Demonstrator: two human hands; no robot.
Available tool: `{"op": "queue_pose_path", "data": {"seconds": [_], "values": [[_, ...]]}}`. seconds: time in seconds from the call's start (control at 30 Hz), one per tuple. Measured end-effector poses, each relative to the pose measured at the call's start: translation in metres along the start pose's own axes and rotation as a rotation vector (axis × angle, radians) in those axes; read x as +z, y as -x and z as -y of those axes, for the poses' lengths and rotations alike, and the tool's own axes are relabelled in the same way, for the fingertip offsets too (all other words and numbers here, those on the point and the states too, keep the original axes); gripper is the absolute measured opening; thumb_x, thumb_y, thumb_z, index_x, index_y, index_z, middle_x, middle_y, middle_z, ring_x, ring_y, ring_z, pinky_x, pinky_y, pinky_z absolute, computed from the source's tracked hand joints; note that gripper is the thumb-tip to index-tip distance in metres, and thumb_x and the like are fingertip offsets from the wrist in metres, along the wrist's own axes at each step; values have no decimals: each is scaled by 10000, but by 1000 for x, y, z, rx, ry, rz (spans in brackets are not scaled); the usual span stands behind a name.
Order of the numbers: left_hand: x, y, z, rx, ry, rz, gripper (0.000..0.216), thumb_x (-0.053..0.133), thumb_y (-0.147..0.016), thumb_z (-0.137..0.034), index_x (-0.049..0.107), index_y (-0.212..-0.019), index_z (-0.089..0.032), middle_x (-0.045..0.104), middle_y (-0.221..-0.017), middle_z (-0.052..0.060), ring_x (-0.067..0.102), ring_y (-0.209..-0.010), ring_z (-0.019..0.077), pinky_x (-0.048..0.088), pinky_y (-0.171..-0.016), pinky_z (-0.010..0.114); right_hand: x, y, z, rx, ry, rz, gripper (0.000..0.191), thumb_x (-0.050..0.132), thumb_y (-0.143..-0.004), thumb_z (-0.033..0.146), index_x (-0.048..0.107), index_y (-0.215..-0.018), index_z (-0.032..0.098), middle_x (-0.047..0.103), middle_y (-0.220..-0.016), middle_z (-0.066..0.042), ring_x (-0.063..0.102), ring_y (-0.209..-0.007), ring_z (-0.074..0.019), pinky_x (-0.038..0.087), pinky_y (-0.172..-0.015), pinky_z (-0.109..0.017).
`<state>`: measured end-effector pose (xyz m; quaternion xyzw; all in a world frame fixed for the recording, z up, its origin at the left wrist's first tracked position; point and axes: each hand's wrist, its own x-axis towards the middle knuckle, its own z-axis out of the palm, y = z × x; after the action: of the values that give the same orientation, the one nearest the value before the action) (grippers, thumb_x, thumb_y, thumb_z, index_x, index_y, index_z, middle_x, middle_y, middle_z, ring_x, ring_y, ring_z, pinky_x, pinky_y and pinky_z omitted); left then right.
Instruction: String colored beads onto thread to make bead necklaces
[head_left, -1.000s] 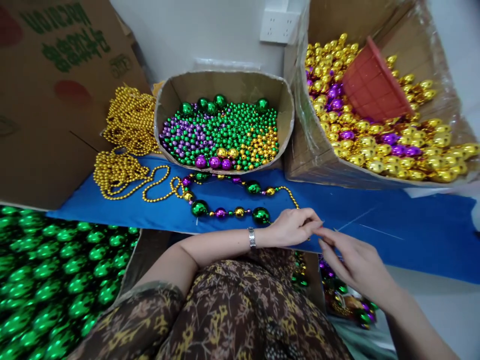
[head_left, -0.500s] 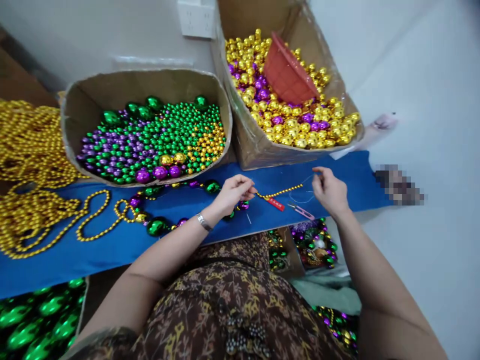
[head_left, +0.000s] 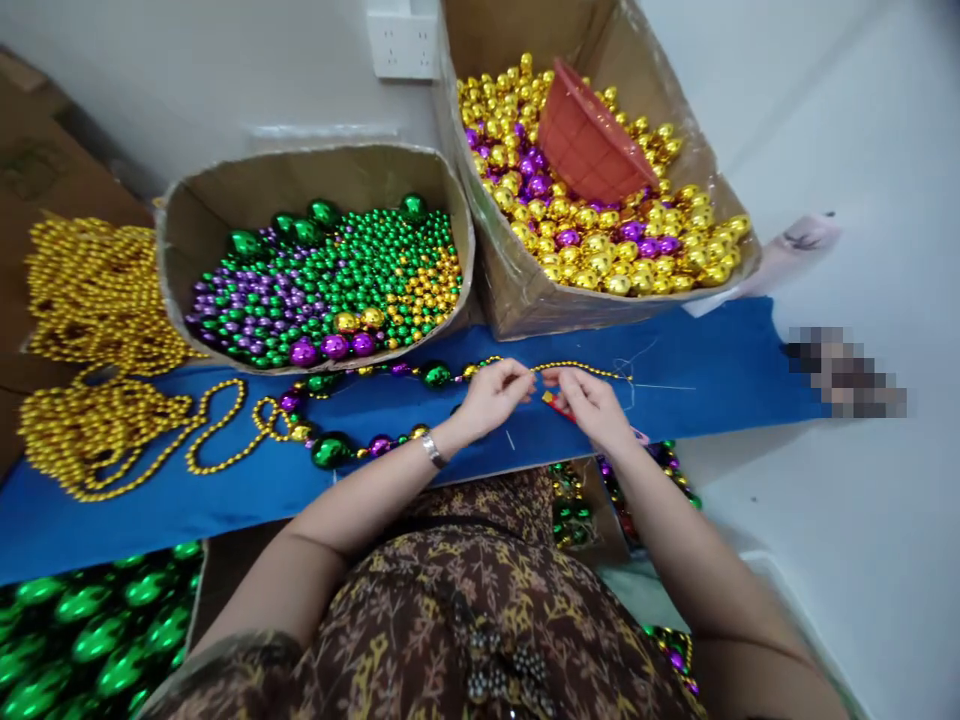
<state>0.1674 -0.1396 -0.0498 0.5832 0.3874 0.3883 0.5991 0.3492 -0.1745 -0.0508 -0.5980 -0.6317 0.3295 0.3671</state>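
My left hand (head_left: 491,398) and my right hand (head_left: 592,405) meet over the blue board (head_left: 712,375), fingertips pinched together on a strand of small gold beads (head_left: 577,370). That strand runs left into a necklace of large green, purple and gold beads (head_left: 330,450) lying on the board. A thin white thread (head_left: 660,385) trails right from the strand. A small red tag (head_left: 555,402) lies just under my fingers. I wear a metal watch on the left wrist.
A cardboard tub of mixed green, purple and gold beads (head_left: 322,280) stands behind the necklace. A box of large gold and purple beads (head_left: 600,240) holds a red basket (head_left: 589,145). Gold bead strands (head_left: 97,350) pile at left; green balls (head_left: 82,630) fill a bin.
My right hand has come left from the thread end to meet my left hand at the gold strand. The view shifted slightly.
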Motion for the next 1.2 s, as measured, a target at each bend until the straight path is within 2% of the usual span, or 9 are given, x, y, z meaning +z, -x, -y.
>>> {"op": "queue_pose_path", "data": {"seconds": [0.1, 0.23, 0.3, 0.43, 0.57, 0.73, 0.93, 1.07, 1.2], "values": [[10, 8, 8, 139, -321, -21, 184, 531, -878, -301, 628, -806, -163, 653, -737, 10, 570, -664, 125, 430, -652, 236, 26, 4, 8, 38, -219, -57, 425, 513, -869, 582, 677, -931, 195, 636, -690, -3, 560, -592, -131, 483, -562, -251], [12, 16, 10, 144, -506, -37, 205, 492, -911, -287, 647, -845, -169, 649, -719, 3, 545, -608, 125, 406, -607, 238, 43, 5, 12, 7, -294, -237, 308, 644, -804, 505, 655, -830, 198, 674, -774, -8, 586, -681, -141, 494, -645, -267], [7, 19, 11, 204, -617, 1, 226, 458, -934, -281, 647, -880, -168, 667, -793, 28, 576, -681, 143, 437, -672, 258, 44, 6, 15, 28, -366, -269, 298, 631, -818, 499, 632, -833, 201, 675, -793, -10, 548, -610, -117, 462, -572, -243], [-9, 30, 19, 364, -1065, 84, 238, 508, -920, -315, 624, -1061, -162, 633, -1095, 118, 538, -1069, 266, 401, -947, 414, 38, 11, 23, 120, -599, -234, 311, 611, -835, 522, 569, -853, 214, 642, -730, 9, 477, -490, -80, 373, -449, -197], [-26, 46, 28, 290, -1354, 141, 304, 573, -884, -330, 592, -1122, -143, 588, -1150, 153, 500, -1118, 330, 365, -966, 511, 28, 15, 21, 195, -792, -242, 334, 711, -769, 507, 563, -824, 213, 514, -569, 67, 453, -472, -64, 361, -437, -165], [-45, 61, 34, 226, -1402, 216, 308, 585, -879, -345, 578, -1113, -144, 588, -1114, 153, 549, -1016, 300, 427, -869, 448, 16, 13, 7, 236, -881, -335, 381, 779, -711, 499, 552, -797, 205, 420, -522, 101, 369, -441, -35, 355, -420, -137], [-73, 71, 44, 203, -1257, 168, 541, 639, -841, -420, 477, -1271, -134, 579, -1211, 144, 582, -1051, 265, 463, -874, 367, 14, 9, -11, 307, -918, -369, 420, 813, -657, 502, 558, -783, 193, 387, -493, 117, 331, -416, -18, 317, -386, -116], [-81, 74, 42, 192, -1295, 167, 575, 639, -829, -453, 478, -1296, -158, 595, -1186, 139, 597, -1030, 284, 462, -883, 402, 20, 7, -19, 318, -900, -398, 408, 812, -655, 491, 564, -780, 192, 406, -497, 113, 338, -422, -20, 310, -385, -114], [-94, 80, 37, 196, -1389, 184, 512, 630, -827, -369, 510, -1287, -179, 601, -1168, 133, 608, -993, 285, 453, -884, 416, 17, 4, -32, 308, -887, -421, 397, 798, -677, 482, 545, -778, 193, 358, -485, 127, 296, -399, -14, 283, -378, -115]]}}
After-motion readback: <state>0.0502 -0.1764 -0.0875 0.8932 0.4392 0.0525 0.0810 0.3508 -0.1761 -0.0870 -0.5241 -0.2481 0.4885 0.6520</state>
